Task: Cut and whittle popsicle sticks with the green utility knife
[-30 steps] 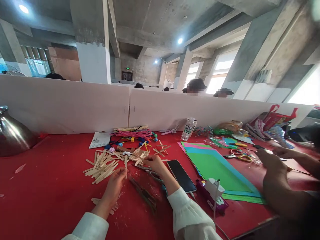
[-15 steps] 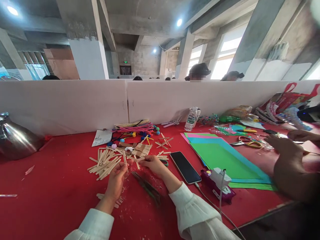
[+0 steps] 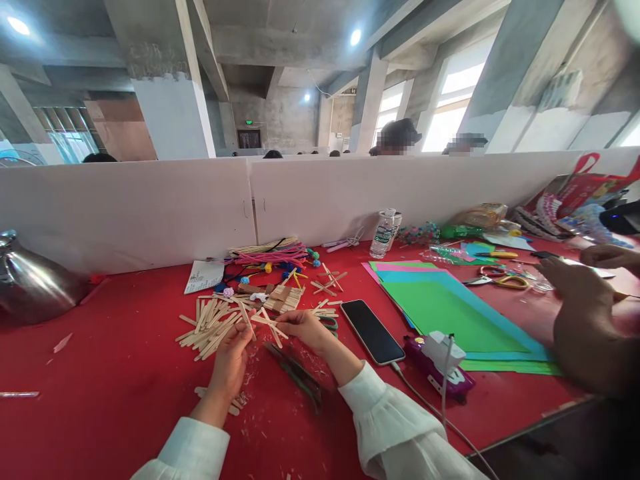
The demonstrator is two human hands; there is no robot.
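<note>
My left hand (image 3: 233,353) pinches a wooden craft stick (image 3: 247,320), which leans up to the left. Between the fingertips of my right hand (image 3: 303,328) is a pair of crossed craft sticks (image 3: 271,323), close beside the left hand's stick; whether they touch I cannot tell. Below and between the hands lies a dark, blurred cutting tool (image 3: 298,375) on the red table. Loose craft sticks (image 3: 207,328) are heaped left of my hands. Just beyond are a panel of joined sticks (image 3: 285,299) and another crossed-stick piece (image 3: 329,281).
A smartphone (image 3: 372,333) with a cable and a purple power strip (image 3: 440,373) lie to the right. Coloured paper sheets (image 3: 450,313) are stacked beyond. A water bottle (image 3: 383,235) stands near the white partition (image 3: 320,193). At far right are another person's hands (image 3: 575,287); a steel jug (image 3: 35,277) stands left.
The left hand's stick has tipped further to the left. The crossed sticks in my right hand have turned, so the cross shows more plainly. Both hands stay in nearly the same place.
</note>
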